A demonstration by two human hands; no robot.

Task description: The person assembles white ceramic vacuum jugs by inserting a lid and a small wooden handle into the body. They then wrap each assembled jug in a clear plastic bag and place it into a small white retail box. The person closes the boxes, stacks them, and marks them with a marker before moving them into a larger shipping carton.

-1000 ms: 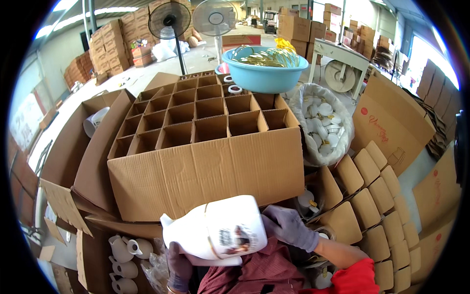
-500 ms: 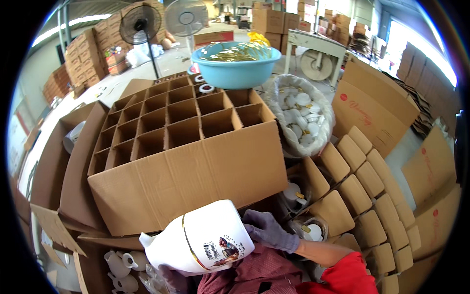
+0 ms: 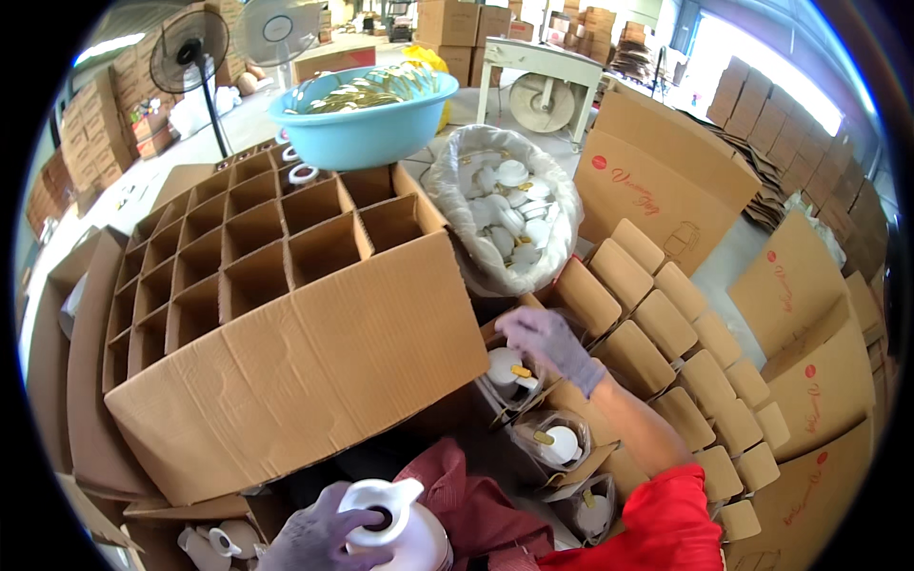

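Brown corrugated cardboard fills most of the view: a big open carton with a grid of cardboard dividers (image 3: 257,257) stands in front of the person, nearly all its cells empty, with only a couple of white-rimmed things in the far row. Behind it sits a light-blue plastic basin (image 3: 367,128) heaped with flat pale pieces, and to its right a clear plastic bag of white caps (image 3: 505,214) lies open. Rows of small tan cardboard sleeves (image 3: 666,324) run down the right side.

The white plastic jug with a loop handle (image 3: 395,528) is low in the picture, close to the person's body and below the carton's near wall. The left hand (image 3: 319,538), in a greyish glove, is wrapped around the jug's shoulder by its open neck, fingers closed on it. The right hand (image 3: 547,343), gloved the same, is stretched out over a small white capped bottle in a clear wrapper (image 3: 509,371) standing in an open sleeve; its fingers are curled downward, but I cannot tell whether they have hold of anything.

To my eye, the step goes best if the left hand keeps the jug upright and steady, since its mouth is uncapped, while the right hand picks one small piece cleanly, without dragging the wrapper or knocking the neighbouring wrapped bottle (image 3: 562,443).
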